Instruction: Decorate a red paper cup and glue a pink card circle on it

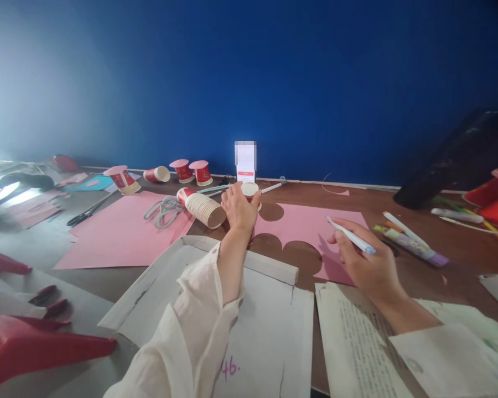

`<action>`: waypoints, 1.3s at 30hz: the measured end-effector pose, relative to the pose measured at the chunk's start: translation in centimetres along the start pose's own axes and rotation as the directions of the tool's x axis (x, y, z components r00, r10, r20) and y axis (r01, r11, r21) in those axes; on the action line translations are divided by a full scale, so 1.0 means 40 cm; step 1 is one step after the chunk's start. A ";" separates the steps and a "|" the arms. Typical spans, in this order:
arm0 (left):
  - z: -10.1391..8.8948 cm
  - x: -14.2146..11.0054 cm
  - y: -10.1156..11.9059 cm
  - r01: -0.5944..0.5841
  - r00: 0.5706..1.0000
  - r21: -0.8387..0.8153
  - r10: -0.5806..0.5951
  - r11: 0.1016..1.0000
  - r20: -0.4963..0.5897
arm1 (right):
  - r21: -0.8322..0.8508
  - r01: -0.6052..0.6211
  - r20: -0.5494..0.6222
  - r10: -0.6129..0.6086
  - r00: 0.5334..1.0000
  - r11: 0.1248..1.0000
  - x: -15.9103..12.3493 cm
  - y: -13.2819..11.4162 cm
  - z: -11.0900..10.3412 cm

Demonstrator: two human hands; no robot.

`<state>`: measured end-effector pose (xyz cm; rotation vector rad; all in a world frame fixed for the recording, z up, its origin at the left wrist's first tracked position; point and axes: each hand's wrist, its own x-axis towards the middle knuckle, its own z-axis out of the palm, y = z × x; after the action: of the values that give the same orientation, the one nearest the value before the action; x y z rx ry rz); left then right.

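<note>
My left hand [239, 207] reaches forward with its fingers wrapped around a paper cup [249, 190], whose pale round end faces up. Most of the cup is hidden behind the hand. In my right hand [371, 265] is a white marker [352, 235] with a light blue end, its tip pointing up and left above a pink sheet of paper [302, 224]. Rounded pieces are cut out of that sheet along its near and left edges. Left of my left hand lies a stack of paper cups [201, 208] on its side, beside a looped pale cord [165, 213].
Several red cups, some topped with pink discs [179, 163], stand at the back left. Scissors [89, 213] lie by more pink paper [124, 235]. A phone [245, 166] leans on the blue wall. A white box [274, 331], printed pages [357, 337] and a glue tube [417, 247] are nearby.
</note>
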<state>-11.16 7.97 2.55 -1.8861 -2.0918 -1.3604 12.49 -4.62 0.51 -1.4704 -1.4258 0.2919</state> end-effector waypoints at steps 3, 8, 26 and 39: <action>0.005 0.002 -0.006 -0.027 1.000 -0.016 0.027 1.000 -0.003 | -0.005 0.019 -0.001 -0.019 1.000 1.000 -0.001 -0.001 -0.002; -0.008 -0.002 0.007 -0.062 0.997 -0.003 0.062 0.998 -0.054 | 0.003 0.022 0.012 -0.022 1.000 1.000 0.001 -0.001 0.000; -0.088 0.017 0.044 -0.146 0.734 0.440 -0.201 0.886 0.648 | 0.015 0.059 -0.005 -0.058 0.998 0.998 0.014 0.008 0.004; -0.082 0.007 0.046 -0.185 0.700 0.426 -0.185 0.886 0.690 | 0.022 0.034 0.012 -0.035 0.999 0.999 0.014 0.003 0.004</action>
<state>-11.43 6.06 5.81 -2.3782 -2.3729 0.0214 12.61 -4.07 0.59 -1.4272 -1.4520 0.2945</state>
